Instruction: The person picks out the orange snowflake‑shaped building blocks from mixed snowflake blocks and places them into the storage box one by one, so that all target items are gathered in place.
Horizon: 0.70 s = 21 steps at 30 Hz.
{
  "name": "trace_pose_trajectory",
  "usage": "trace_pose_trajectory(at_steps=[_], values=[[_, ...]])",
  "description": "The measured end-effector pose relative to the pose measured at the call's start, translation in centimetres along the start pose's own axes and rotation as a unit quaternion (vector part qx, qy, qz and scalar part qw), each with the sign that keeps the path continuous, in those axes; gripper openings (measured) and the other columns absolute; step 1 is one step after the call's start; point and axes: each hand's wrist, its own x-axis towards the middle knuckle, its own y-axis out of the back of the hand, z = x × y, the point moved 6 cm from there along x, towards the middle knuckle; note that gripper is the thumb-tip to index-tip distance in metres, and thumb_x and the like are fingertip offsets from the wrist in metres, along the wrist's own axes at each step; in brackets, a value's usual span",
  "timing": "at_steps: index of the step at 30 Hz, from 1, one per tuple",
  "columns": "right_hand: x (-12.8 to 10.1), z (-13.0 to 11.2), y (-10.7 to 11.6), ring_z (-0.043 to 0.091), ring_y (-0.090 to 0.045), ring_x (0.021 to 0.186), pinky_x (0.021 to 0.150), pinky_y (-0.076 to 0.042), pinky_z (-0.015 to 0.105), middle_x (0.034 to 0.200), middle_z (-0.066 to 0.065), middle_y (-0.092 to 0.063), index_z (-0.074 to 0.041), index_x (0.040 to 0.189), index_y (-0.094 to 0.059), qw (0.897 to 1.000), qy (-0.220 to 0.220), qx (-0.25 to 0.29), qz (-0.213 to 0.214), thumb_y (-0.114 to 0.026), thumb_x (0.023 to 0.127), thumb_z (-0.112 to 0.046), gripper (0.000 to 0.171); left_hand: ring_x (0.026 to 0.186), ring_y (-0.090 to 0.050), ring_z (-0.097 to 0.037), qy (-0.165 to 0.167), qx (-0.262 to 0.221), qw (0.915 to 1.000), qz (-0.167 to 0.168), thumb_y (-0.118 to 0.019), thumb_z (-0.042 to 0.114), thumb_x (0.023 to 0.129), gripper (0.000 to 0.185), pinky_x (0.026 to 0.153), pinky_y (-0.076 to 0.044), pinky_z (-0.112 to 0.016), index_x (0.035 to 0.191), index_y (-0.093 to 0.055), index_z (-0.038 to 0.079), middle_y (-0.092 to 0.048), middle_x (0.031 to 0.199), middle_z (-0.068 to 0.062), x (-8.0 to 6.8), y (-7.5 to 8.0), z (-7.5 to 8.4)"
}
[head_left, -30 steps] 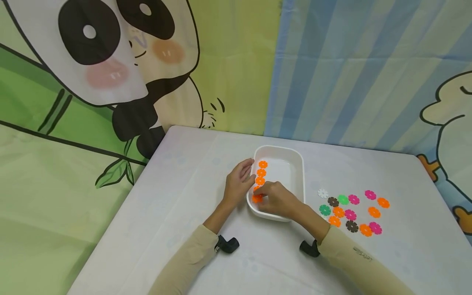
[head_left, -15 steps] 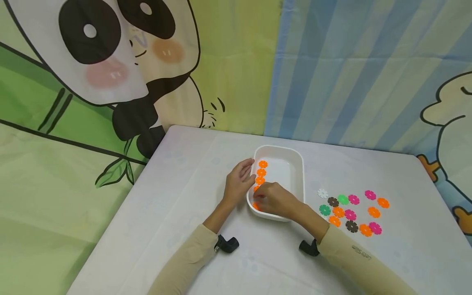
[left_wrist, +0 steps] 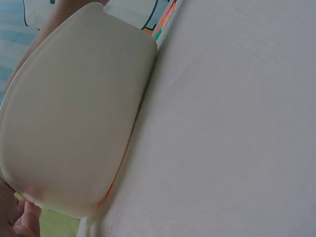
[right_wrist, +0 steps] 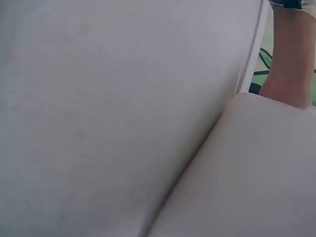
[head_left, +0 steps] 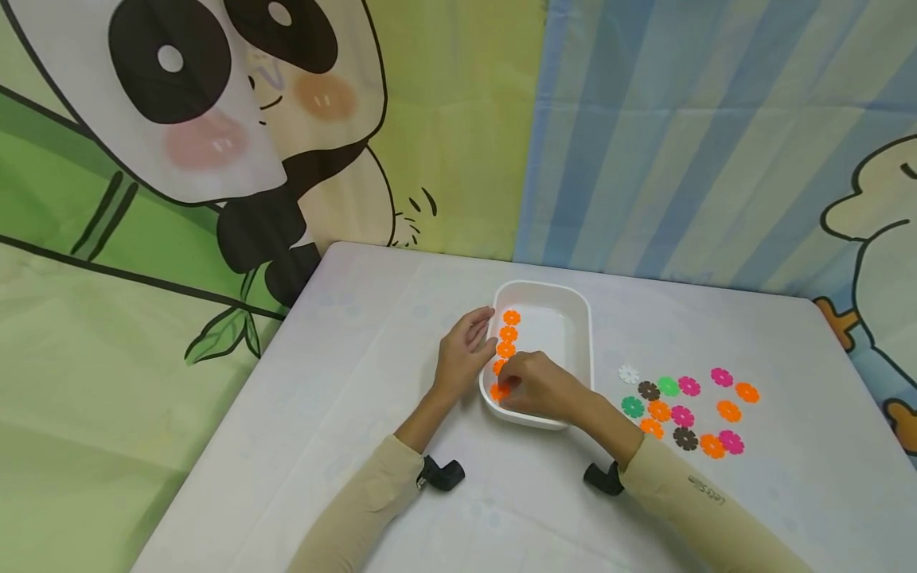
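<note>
My left hand [head_left: 459, 360] holds the left rim of a white plastic tray [head_left: 589, 342] on the table, its thumb and fingertips right at the edge. In the left wrist view the outer wall of the tray [left_wrist: 79, 113] fills much of the picture, with curled fingertips [left_wrist: 30, 217] at its lower end. Inside the tray, orange notched discs [head_left: 506, 349], like snowflake building discs, form a line along the left wall. My right hand [head_left: 540, 386] reaches in at the near left corner, fingers curled together at an orange disc [head_left: 497, 392], partly hidden by them.
Right of the tray lie several loose discs: white [head_left: 628, 374], dark brown [head_left: 685, 438], green [head_left: 633, 407], pink [head_left: 722, 376] and orange [head_left: 747, 392]. A white-covered table [head_left: 372, 334] bears everything. Behind it hang printed cloths [head_left: 458, 127]. The right wrist view shows mostly plain white surfaces.
My right hand's fingers shift slightly at the near end of the orange line, and the nearest orange disc changes place a little. My left hand stays at the rim.
</note>
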Motion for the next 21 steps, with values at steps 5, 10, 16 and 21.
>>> trace_pose_trajectory(at_steps=[5,10,16,21], values=[[0.0,0.1,0.2,0.007,-0.057,0.076,0.072,-0.055,0.020,0.084,-0.006,-0.066,-0.008,0.092,-0.074,1.000,-0.006,-0.010,0.006,-0.082,0.078,-0.014,0.016,0.127,-0.052,-0.029,0.011,0.002,0.9999,0.010,-0.065,-0.009,0.086,0.047,0.103,-0.046,-0.036,0.131,-0.053,-0.005,-0.056,0.133,-0.021,0.2,-0.1,-1.8],[-0.1,0.0,0.4,0.007,-0.057,0.076,0.072,-0.055,0.019,0.083,-0.006,-0.066,-0.009,0.090,-0.073,1.000,0.002,-0.021,0.017,-0.082,0.078,-0.013,0.016,0.126,-0.053,-0.023,0.011,-0.004,0.9998,0.015,-0.067,-0.006,0.086,0.045,0.101,-0.047,-0.030,0.130,-0.054,-0.002,-0.058,0.132,-0.016,0.2,-0.1,-1.9],[-0.8,-0.3,2.3,0.015,-0.065,0.078,0.073,-0.059,0.026,0.084,0.003,-0.070,-0.004,0.089,-0.072,0.995,0.041,0.026,0.086,-0.085,0.074,-0.008,0.020,0.126,-0.053,-0.024,0.004,0.002,0.9999,0.011,-0.066,-0.006,0.087,0.044,0.101,-0.047,-0.028,0.129,-0.054,-0.003,-0.057,0.132,-0.017,0.1,-0.2,-1.7],[-3.0,0.7,6.0,0.018,-0.068,0.080,0.074,-0.061,0.031,0.089,0.000,-0.070,-0.008,0.094,-0.072,0.989,0.025,0.024,0.141,-0.087,0.071,-0.009,0.027,0.126,-0.053,-0.023,0.015,0.008,0.9997,0.019,-0.066,-0.006,0.087,0.045,0.102,-0.046,-0.027,0.130,-0.054,-0.002,-0.058,0.132,-0.014,-0.1,-0.1,-1.8]])
